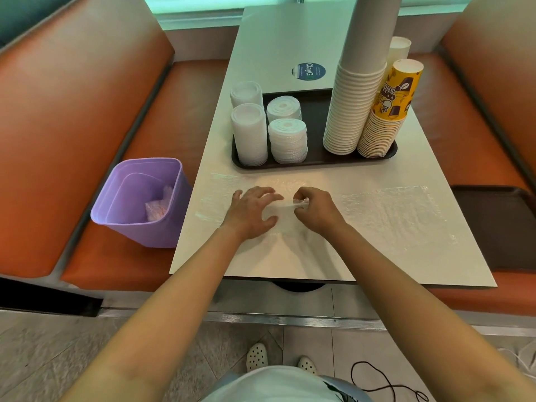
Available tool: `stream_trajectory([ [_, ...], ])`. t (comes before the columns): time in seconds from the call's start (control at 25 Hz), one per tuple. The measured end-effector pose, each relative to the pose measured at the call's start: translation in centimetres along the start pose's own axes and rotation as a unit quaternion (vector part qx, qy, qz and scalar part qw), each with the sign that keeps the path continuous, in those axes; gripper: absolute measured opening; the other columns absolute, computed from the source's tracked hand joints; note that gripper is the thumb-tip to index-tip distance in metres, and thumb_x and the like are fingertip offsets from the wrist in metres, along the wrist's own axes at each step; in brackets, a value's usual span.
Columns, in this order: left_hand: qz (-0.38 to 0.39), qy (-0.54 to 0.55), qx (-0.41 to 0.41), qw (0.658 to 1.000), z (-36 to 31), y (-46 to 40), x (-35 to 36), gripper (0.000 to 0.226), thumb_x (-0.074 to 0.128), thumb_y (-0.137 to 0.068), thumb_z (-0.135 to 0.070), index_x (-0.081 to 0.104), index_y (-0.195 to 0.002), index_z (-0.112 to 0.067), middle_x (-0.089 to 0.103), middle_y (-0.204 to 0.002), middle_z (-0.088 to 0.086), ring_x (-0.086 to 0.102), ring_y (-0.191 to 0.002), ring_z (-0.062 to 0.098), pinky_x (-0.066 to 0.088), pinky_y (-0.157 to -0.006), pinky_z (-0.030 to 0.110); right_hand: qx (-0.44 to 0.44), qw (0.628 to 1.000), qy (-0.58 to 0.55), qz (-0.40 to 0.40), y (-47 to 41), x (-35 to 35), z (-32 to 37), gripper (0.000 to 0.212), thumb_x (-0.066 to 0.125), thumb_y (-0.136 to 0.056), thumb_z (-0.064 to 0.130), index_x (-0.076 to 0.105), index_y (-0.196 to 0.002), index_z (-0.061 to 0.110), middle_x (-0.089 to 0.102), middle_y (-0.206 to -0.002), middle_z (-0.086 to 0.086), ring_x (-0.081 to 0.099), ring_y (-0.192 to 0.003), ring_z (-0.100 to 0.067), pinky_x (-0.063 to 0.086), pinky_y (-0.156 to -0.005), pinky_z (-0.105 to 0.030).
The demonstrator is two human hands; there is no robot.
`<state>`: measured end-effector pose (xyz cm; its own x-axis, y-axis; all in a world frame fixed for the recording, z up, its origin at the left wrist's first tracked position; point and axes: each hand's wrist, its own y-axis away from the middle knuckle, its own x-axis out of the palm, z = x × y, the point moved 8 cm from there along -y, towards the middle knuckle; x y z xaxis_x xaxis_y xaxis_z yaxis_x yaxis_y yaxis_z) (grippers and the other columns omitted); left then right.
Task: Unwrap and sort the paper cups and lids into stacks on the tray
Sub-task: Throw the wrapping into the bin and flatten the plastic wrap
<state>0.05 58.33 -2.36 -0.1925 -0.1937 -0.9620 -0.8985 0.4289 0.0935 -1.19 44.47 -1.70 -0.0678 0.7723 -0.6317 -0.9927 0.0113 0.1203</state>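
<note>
The tall white cup stack (pixel 358 91) runs off the top edge. A second tray (pixel 493 224) is cut by the right edge. The sticker's (pixel 309 71) small print is unreadable.

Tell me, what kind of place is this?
Probably a café or fast-food restaurant booth: orange padded bench seats flank a white table, and a dark plastic serving tray holds tall stacks of white paper cups.

A pale desk (pixel 290 47) stands between two orange padded booth seats (pixel 81 117), its far end reaching what seems a bright teal-lit window ledge (pixel 203 21), with grey speckled floor tiles (pixel 58 352) below its near edge and a black cable (pixel 385 384) looped there.
</note>
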Motion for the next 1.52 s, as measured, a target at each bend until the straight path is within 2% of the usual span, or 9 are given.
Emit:
stream_trajectory([
  [0.12,-0.023,0.119,-0.018,0.992,-0.6,0.3,-1.6,0.029,0.050,-0.095,-0.036,0.063,-0.108,-0.014,0.067,-0.097,0.005,0.060,-0.096,0.027,0.038,-0.089,0.037,-0.014,0.993,-0.117,-0.023,0.1,-1.8,1.0,0.019,0.055,-0.079,-0.004,0.056,-0.078,0.015,0.054,-0.073,0.006,0.048,-0.067,-0.013,0.039,-0.058,-0.016],
  [0.24,-0.046,0.273,-0.046,0.960,-1.2,0.8,-3.4,0.025,0.054,-0.095,-0.028,0.060,-0.088,-0.005,0.058,-0.075,0.005,0.051,-0.071,0.021,0.040,-0.067,0.031,-0.004,0.975,-0.214,-0.056,-0.2,-3.5,1.0,0.019,0.054,-0.089,0.004,0.054,-0.075,0.017,0.052,-0.074,0.002,0.048,-0.066,-0.012,0.044,-0.054,-0.021],
  [0.32,-0.049,0.389,-0.060,0.918,-1.7,1.7,-4.2,0.012,0.053,-0.095,-0.017,0.059,-0.105,-0.017,0.055,-0.076,-0.002,0.050,-0.069,0.011,0.042,-0.063,0.021,-0.016,0.978,-0.188,-0.091,-0.4,-4.4,1.0,0.018,0.054,-0.092,0.009,0.055,-0.075,0.015,0.052,-0.073,-0.001,0.045,-0.065,-0.011,0.040,-0.056,-0.022],
  [0.48,0.044,0.593,-0.083,0.799,-2.8,3.9,-4.4,0.040,0.041,-0.095,0.006,0.051,-0.122,-0.022,0.058,-0.087,-0.005,0.054,-0.060,-0.001,0.046,-0.061,0.014,-0.013,0.972,-0.221,-0.077,-0.9,-4.8,1.9,0.016,0.061,-0.088,0.009,0.058,-0.076,0.019,0.052,-0.068,0.006,0.047,-0.061,-0.007,0.038,-0.049,-0.014],
  [0.8,0.109,0.526,-0.108,0.836,4.3,8.2,-5.3,0.042,0.048,-0.094,0.001,0.057,-0.122,-0.029,0.049,-0.121,-0.023,0.048,-0.106,-0.007,0.045,-0.082,0.009,-0.080,0.981,-0.174,0.017,-2.4,1.9,9.0,0.009,0.064,-0.088,0.012,0.060,-0.083,0.019,0.053,-0.073,0.008,0.047,-0.064,-0.006,0.039,-0.057,-0.015],
  [0.92,0.031,0.507,-0.172,0.844,11.3,9.1,-6.7,0.034,0.047,-0.096,-0.004,0.061,-0.118,-0.027,0.051,-0.112,-0.024,0.050,-0.100,-0.003,0.042,-0.087,0.013,-0.077,0.982,-0.168,0.050,-4.0,7.1,12.2,0.011,0.061,-0.090,0.014,0.061,-0.100,0.018,0.051,-0.081,0.009,0.047,-0.064,-0.009,0.041,-0.060,-0.019],
  [1.12,-0.151,0.503,-0.340,0.781,27.0,9.4,-7.0,0.044,0.037,-0.092,0.009,0.059,-0.123,-0.012,0.060,-0.118,0.011,0.057,-0.088,0.019,0.049,-0.075,0.022,-0.074,0.989,-0.119,0.041,-7.7,15.5,17.8,0.028,0.059,-0.090,0.011,0.058,-0.119,0.012,0.055,-0.099,0.003,0.054,-0.076,-0.013,0.045,-0.065,-0.010],
  [1.32,0.030,0.274,-0.408,0.871,38.6,6.4,-2.4,0.057,0.051,-0.087,-0.002,0.043,-0.141,-0.018,0.049,-0.137,0.013,0.055,-0.114,0.030,0.044,-0.089,0.031,0.036,0.992,-0.025,0.117,-11.9,26.2,18.1,0.053,0.059,-0.092,0.020,0.038,-0.140,0.018,0.042,-0.138,-0.005,0.051,-0.118,-0.022,0.047,-0.099,-0.033],
  [1.52,0.151,0.328,-0.403,0.841,41.1,3.1,3.3,0.050,0.055,-0.092,-0.008,0.043,-0.140,-0.015,0.055,-0.122,0.014,0.055,-0.099,0.028,0.047,-0.073,0.033,0.227,0.963,0.004,0.147,-12.3,31.4,14.1,0.067,0.061,-0.088,0.015,0.025,-0.145,0.008,0.038,-0.141,-0.016,0.049,-0.122,-0.036,0.049,-0.097,-0.041],
])
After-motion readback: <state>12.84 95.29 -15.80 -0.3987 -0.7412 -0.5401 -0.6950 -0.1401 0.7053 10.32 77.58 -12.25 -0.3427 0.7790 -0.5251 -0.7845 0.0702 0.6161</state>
